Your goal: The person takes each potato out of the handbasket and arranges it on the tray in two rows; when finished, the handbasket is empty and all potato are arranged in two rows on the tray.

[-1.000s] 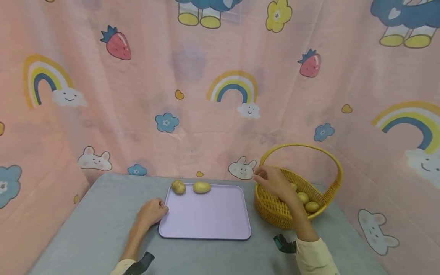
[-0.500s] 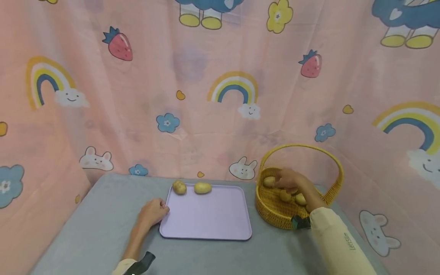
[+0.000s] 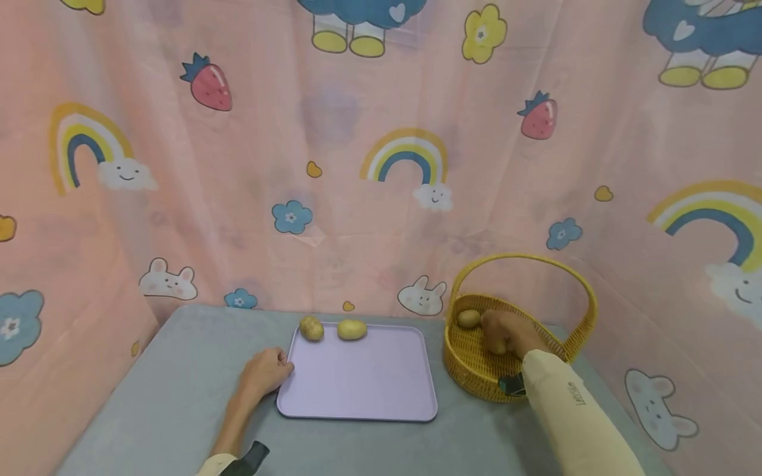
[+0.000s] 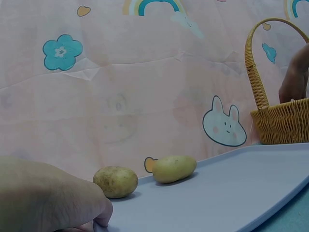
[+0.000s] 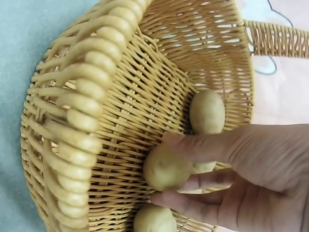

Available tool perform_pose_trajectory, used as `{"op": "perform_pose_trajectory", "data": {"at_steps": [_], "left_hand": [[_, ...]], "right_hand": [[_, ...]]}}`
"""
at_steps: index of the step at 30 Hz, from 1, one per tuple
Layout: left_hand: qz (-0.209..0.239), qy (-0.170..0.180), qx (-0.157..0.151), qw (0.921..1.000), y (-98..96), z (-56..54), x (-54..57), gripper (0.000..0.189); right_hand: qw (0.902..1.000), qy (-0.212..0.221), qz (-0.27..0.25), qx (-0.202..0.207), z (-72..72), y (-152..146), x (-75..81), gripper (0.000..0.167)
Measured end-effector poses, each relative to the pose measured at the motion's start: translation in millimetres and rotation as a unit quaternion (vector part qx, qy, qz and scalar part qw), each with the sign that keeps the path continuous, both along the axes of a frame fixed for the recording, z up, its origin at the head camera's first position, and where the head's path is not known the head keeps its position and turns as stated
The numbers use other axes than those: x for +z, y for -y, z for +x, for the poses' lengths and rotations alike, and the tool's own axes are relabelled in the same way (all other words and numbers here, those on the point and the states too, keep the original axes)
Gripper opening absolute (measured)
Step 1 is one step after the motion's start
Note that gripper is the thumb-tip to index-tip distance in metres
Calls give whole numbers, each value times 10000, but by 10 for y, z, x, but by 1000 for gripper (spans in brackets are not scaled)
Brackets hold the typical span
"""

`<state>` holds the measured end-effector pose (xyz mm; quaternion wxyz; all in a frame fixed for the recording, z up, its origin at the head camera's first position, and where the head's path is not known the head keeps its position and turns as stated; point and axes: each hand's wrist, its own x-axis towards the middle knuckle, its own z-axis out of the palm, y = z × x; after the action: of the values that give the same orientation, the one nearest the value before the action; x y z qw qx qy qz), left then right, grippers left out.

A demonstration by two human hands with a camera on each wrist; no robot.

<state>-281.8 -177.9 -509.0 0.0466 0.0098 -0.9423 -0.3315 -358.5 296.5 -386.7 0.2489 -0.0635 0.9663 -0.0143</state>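
Where the right hand (image 5: 260,176) works: inside the wicker basket (image 5: 91,106), thumb and fingertips pinching a potato (image 5: 163,169).
Other potatoes (image 5: 207,111): beside it.
Left hand (image 3: 262,372): pinching the left edge of the lilac tray (image 3: 363,377) on the bench (image 3: 178,383).
On the tray: a darker potato (image 3: 311,328) and a paler potato (image 3: 352,330), near the far edge.
Step in hand: apparently taking up a potato.
Next, probably needed: a lift clear of the rim.

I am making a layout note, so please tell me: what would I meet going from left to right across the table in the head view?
Left hand at the edge of the lilac tray → browner potato → paler yellow potato → wicker basket.
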Motion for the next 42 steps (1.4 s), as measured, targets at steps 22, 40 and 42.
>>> {"op": "perform_pose_trajectory", "data": {"at_steps": [22,40,42], "left_hand": [[41,-38,-31,10000,8,14,-16,19],[2,42,31,10000,-12,9,-13,19],[-65,9,43,10000,-4,2,-10,19]], "right_hand": [[9950,-332,-942,-45,-62,-86,-174,35],[9624,-2172,-1607,287,239,190,27,26],[9585,-2350,-1612,-26,546,429,234,21]]}}
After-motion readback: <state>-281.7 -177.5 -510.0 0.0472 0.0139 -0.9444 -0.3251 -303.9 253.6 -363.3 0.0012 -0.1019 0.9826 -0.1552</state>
